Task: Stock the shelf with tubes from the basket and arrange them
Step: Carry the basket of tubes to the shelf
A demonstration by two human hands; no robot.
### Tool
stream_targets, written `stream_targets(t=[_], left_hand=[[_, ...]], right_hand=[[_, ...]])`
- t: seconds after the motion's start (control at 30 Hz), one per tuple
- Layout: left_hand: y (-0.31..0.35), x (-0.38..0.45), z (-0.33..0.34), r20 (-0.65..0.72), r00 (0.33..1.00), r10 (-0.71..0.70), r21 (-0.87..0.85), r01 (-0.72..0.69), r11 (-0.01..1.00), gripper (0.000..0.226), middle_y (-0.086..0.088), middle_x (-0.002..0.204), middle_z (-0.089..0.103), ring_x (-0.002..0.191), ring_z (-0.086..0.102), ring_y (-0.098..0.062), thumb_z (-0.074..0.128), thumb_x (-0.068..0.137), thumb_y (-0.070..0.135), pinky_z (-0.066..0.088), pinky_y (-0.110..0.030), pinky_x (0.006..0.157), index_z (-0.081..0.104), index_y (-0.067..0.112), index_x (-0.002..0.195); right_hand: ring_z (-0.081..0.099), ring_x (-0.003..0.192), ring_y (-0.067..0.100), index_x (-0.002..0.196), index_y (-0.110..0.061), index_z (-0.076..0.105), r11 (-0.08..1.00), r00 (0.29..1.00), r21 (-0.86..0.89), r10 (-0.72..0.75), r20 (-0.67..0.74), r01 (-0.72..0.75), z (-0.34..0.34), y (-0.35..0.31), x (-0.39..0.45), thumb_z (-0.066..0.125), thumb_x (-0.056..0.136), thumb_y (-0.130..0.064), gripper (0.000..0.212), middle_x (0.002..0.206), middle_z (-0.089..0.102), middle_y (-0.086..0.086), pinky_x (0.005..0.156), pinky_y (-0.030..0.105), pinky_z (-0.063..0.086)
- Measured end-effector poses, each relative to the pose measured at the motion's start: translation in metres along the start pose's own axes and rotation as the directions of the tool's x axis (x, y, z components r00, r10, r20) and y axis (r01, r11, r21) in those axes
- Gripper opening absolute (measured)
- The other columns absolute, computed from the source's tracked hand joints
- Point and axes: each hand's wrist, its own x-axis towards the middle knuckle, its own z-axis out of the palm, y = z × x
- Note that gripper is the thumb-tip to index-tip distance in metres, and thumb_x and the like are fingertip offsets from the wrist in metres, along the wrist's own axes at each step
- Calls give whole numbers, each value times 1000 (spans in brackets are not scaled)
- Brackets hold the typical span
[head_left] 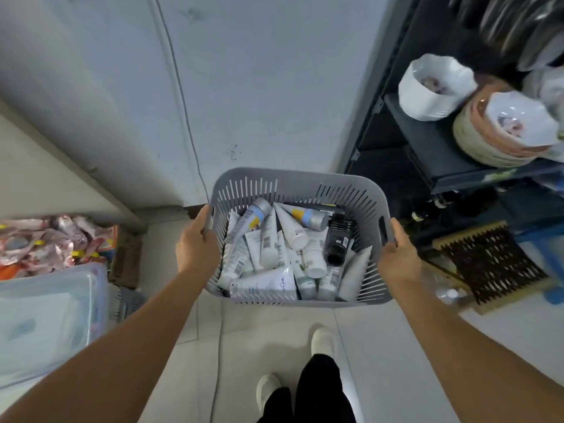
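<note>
Basket of tubes held up in front of me, both hands on it.

My left hand point(195, 245) and right hand point(396, 257) each curl round a side handle of the grey slotted basket point(293, 181), which hangs above the tiled floor point(274, 325); inside, the tubes point(268, 242) lie jumbled (mostly white, one black), with the dark shelf point(427, 148) of stacked bowls point(430, 87) just to the right.

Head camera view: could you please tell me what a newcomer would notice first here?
First, the grey slatted basket at centre, gripped at its side handles by the left hand and right hand, heaped with mostly white tubes. Next, the stacked bowls on the dark shelf at upper right.
</note>
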Motion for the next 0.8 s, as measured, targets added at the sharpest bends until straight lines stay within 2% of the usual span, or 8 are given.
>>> stream_targets(t=[0.17,0.23,0.3,0.37,0.5,0.57,0.7,0.8], left_hand=[[37,-50,6,100,993,56,11,-57,998,56,-5,111,68,87,63,-29,37,91,9,47,-34,72,45,37,138],[52,-71,14,140,986,87,-42,-82,996,54,0,116,65,95,63,-26,38,92,7,49,-37,83,45,31,140],[66,-94,26,189,972,141,-92,-126,988,52,1,116,62,104,60,-26,39,91,8,48,-40,95,46,29,139],[81,-118,38,223,953,204,-100,-186,977,53,-3,114,65,102,62,-30,36,88,15,49,-44,95,47,33,137],[120,-177,65,267,919,289,-78,-278,957,52,-7,120,63,102,61,-33,37,93,5,48,-38,90,45,24,141],[141,-212,81,284,902,326,-71,-319,945,52,-9,123,63,107,60,-35,37,94,6,48,-40,92,47,25,140],[171,-272,121,346,855,387,-74,-386,920,43,-10,115,66,101,60,-35,42,95,12,46,-38,83,52,28,134],[198,-318,151,411,812,415,-119,-404,907,44,-4,132,58,119,55,-28,43,96,13,42,-37,97,49,27,137]], right_hand=[[60,103,33,146,-42,31,997,995,59,62,-83,-57,-58,44,-40,34,98,-7,59,133,58,10,86,38,49],[58,93,29,146,-42,33,994,989,66,93,-114,-86,-83,64,-53,33,98,-4,60,127,61,11,76,33,45],[59,95,30,145,-39,34,991,979,71,124,-159,-114,-109,87,-65,34,98,-2,61,125,62,12,76,32,45],[61,94,33,146,-38,34,985,968,62,168,-185,-159,-134,112,-78,34,97,-1,61,121,62,15,74,34,47],[55,71,26,143,-45,35,968,934,99,249,-256,-231,-185,176,-99,33,98,-4,61,117,65,13,56,29,42],[54,74,25,143,-44,37,953,908,139,299,-292,-269,-214,207,-113,32,98,-4,61,121,64,10,59,30,42],[57,91,30,144,-40,38,931,859,219,357,-367,-293,-273,267,-142,33,99,-5,57,136,57,3,71,29,41],[59,99,30,143,-39,39,910,817,248,410,-406,-334,-317,308,-159,34,98,-7,55,135,58,4,73,29,39]])
